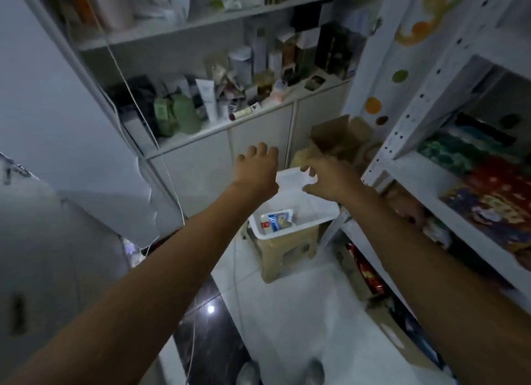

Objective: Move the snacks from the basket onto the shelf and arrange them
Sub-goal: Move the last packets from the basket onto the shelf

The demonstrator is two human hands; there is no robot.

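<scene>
So this looks like the reach-in step: both arms are stretched out over the white basket [313, 203], which sits just off centre toward 5 o'clock on a little beige stool [284, 252]. Left hand [255, 169] is empty, fingers loosely bent and pointing away. Right hand [324, 180] is empty too, fingers hooked a bit like a claw above the basket's far rim, not touching anything as far as I can tell. The only snack I can make out in there is one blue-and-white packet [277, 219], lying tucked into the 7 o'clock corner of the basket. My guess is the job's nearly done, since the shelf [416, 172] at 3 o'clock already carries a row of bright packets [488, 200] in red, blue and green. Next move probably calls for dropping a hand down into that near corner, pinching the packet by an edge and swinging it over to the shelf. The basket is smooth, hard plastic with a rolled rim and tapering walls. The packet looks like glossy film, so likely crinkly and light. The shelf is white painted metal with punched uprights, and the floor is shiny pale tile [287, 312].
</scene>
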